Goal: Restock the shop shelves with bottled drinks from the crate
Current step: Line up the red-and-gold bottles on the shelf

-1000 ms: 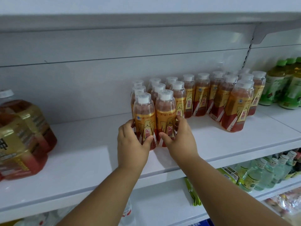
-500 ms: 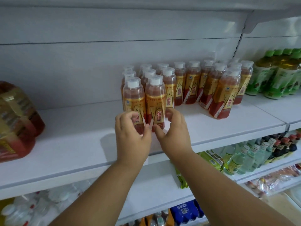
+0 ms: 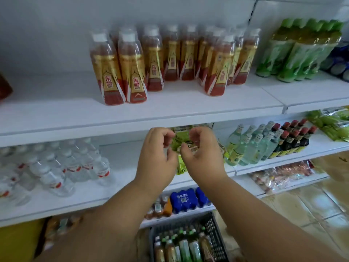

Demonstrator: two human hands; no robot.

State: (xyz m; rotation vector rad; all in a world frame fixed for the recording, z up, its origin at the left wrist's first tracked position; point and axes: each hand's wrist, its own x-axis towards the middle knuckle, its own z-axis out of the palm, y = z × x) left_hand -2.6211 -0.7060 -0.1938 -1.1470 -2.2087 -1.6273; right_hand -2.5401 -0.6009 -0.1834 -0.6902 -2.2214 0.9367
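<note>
Hands below upper shelf (image 3: 132, 118) edge: left hand (image 3: 156, 157) and right hand (image 3: 202, 154) loosely curled, apparently empty. Red-and-gold bottles (image 3: 132, 67) upright on shelf; crate (image 3: 213, 229) of bottled drinks on floor below.

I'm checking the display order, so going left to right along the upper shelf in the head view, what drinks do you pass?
Red-orange jug at the left edge → gold-labelled red drink bottles → green-capped tea bottles → dark blue pack at the right edge.
</note>
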